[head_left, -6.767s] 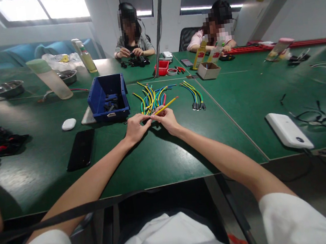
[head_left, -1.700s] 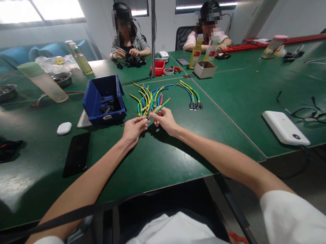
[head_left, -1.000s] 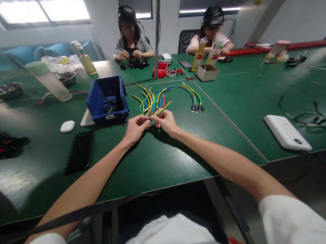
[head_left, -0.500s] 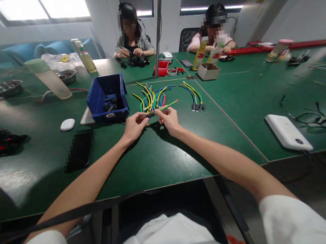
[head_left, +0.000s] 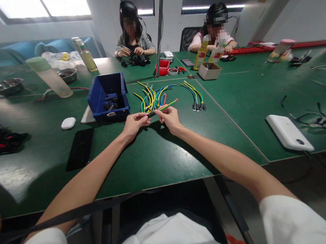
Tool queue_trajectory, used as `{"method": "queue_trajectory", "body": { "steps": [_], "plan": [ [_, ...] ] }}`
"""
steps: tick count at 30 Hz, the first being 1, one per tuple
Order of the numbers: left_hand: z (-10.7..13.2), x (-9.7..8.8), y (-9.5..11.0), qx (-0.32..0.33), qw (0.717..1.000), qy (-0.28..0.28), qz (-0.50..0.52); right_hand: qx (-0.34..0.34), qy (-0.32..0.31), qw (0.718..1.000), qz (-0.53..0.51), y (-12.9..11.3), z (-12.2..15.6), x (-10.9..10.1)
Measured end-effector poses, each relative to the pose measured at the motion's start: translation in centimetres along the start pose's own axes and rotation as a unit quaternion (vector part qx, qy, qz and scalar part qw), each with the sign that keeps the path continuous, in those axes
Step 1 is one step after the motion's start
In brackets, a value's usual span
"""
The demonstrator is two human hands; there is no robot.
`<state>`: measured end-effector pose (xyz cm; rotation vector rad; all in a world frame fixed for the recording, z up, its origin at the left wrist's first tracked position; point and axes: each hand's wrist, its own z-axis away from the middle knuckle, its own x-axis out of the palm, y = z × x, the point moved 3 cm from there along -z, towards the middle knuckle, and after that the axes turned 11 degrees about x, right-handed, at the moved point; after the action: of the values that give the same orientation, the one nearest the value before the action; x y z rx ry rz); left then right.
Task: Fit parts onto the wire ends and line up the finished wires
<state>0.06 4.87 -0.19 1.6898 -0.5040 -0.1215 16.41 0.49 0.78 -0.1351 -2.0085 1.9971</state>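
Observation:
Between my hands, in the head view, is a short black sleeve meeting a yellow-green wire. My left hand pinches the sleeve's left end between thumb and fingers. With its thumb and fingertips, my right hand grips the wire where it enters the sleeve; the wire's bare copper end points up to the right. Just beyond lies a loose pile of yellow, blue and green wires. To the right of the pile rests a bunch of wires with black-sleeved ends and ring terminals. My fingers hide part of the joint.
A blue bin with black sleeves stands left of the pile. Nearer me lie a phone and a white case. A white power bank and glasses are at right. Two people sit across the green table.
A little more of the black sleeve shows between my fingers. Both hands keep nearly the same place and grip, and the view has shifted slightly.

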Motion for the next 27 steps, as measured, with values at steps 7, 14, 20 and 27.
{"method": "queue_trajectory", "body": {
  "steps": [7, 14, 20, 27],
  "plan": [
    [0.07, -0.06, 0.11, -0.018, 1.0, -0.002, 0.01, -0.001, 0.002, 1.0, 0.005, -0.07, 0.19, 0.0],
    [0.18, 0.01, 0.32, -0.011, 1.0, -0.002, -0.011, 0.009, -0.02, 1.0, 0.006, 0.26, -0.2, -0.06],
    [0.09, 0.1, 0.25, 0.0, 1.0, 0.001, -0.031, 0.006, -0.038, 0.999, 0.008, 0.54, -0.36, -0.06],
    [0.1, 0.13, 0.56, 0.026, 0.997, 0.009, -0.078, -0.014, -0.043, 0.999, 0.025, 0.22, 0.08, 0.13]
  ]
}}
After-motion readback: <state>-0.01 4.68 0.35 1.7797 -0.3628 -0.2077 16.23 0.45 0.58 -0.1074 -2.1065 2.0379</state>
